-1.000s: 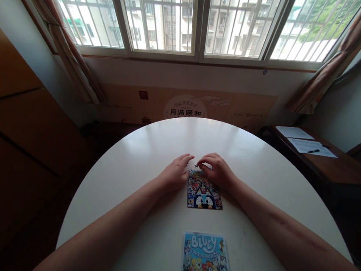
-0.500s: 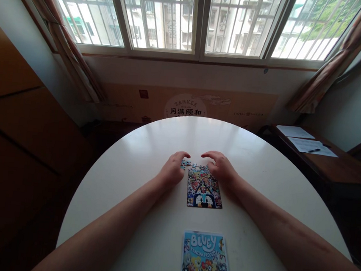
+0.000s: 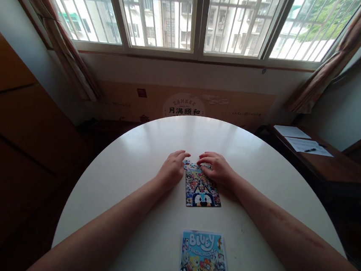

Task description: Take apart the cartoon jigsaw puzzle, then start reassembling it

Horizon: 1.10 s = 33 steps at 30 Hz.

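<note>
Jigsaw puzzle (image 3: pixel 202 188) — multicoloured, lying flat.

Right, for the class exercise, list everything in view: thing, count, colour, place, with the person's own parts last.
Jigsaw puzzle: one, multicoloured, between and below hands
Jigsaw pieces: several, uncountable, bluish, puzzle's far edge
Bluey Fanzine Project picture: one, mainly blue, nearest camera
Rounded table: one, white, centre
Barred window: one, pale frame, top
Apartment buildings: uncountable, pale, outside
Tree: count unclear, green, outside right
Curtains: two, reddish-brown, window's sides
Printed banner: one, tan, below window
Cabinet: one, brown, left
Desk: one, brown, right
Papers: two visible, white, desk
Pen: at least one, dark, papers
Hands: two, bare, puzzle's far end
Forearms: two, bare, over table
</note>
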Each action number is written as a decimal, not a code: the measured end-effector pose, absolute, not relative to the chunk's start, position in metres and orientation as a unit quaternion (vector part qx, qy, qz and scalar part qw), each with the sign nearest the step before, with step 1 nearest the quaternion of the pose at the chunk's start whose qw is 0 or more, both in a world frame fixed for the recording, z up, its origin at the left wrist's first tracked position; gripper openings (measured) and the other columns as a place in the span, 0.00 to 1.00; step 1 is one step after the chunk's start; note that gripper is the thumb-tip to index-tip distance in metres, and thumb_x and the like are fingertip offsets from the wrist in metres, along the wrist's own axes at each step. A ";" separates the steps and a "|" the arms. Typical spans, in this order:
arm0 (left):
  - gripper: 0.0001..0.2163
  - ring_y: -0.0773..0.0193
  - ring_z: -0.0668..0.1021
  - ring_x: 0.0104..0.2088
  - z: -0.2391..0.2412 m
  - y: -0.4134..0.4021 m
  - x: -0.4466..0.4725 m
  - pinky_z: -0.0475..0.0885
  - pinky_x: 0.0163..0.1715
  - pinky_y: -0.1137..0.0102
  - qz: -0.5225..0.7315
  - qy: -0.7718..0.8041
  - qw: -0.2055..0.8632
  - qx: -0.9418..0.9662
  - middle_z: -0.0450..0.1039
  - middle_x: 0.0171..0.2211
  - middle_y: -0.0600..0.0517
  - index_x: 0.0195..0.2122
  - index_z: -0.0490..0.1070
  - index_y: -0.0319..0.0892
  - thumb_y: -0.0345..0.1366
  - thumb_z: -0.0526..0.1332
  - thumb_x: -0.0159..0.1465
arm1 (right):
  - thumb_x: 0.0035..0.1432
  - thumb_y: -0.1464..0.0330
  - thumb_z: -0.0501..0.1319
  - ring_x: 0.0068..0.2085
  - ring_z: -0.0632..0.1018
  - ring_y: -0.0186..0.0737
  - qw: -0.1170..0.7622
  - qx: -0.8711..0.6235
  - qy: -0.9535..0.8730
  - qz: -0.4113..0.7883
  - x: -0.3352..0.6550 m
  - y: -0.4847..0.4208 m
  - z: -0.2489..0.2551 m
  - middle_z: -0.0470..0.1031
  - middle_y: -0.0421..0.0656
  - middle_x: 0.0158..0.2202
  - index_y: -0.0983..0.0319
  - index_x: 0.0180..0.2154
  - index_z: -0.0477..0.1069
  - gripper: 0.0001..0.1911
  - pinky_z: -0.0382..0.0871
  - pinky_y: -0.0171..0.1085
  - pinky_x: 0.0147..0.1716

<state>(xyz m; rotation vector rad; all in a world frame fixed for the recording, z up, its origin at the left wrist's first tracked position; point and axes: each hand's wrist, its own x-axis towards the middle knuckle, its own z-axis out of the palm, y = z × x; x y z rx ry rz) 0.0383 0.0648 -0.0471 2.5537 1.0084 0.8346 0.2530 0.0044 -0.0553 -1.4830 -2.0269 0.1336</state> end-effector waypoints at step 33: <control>0.10 0.45 0.65 0.64 -0.039 0.051 0.042 0.60 0.62 0.44 0.219 0.266 0.055 0.937 0.68 0.60 0.43 0.46 0.78 0.45 0.37 0.64 0.63 | 0.48 0.74 0.60 0.46 0.77 0.43 0.364 -0.534 -0.748 0.152 0.259 0.009 -0.053 0.78 0.43 0.42 0.60 0.29 0.78 0.08 0.65 0.44 0.55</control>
